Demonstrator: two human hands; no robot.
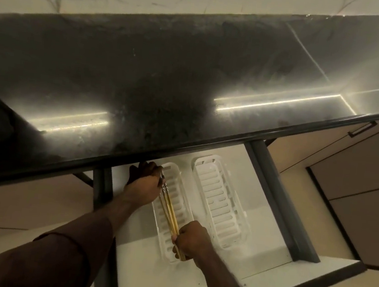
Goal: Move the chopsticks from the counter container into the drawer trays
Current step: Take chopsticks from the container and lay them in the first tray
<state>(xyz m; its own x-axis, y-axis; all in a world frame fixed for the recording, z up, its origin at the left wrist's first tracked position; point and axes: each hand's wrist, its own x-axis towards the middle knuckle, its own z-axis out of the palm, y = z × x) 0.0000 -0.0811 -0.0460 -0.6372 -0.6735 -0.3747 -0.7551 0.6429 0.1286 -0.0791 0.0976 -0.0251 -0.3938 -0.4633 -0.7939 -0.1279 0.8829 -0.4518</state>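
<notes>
A bundle of yellow-brown chopsticks (pixel 169 208) lies lengthwise over the left white slotted tray (pixel 182 209) in the open drawer. My left hand (pixel 144 183) grips the far end of the bundle under the counter edge. My right hand (pixel 190 239) grips the near end above the tray's front. A second white slotted tray (pixel 220 203) sits to the right and holds nothing. The counter container is out of sight.
The dark glossy counter (pixel 166 88) overhangs the back of the white drawer (pixel 265 253). Grey drawer rails (pixel 278 200) run along its right side. Beige cabinet fronts with a dark handle (pixel 362 130) stand to the right.
</notes>
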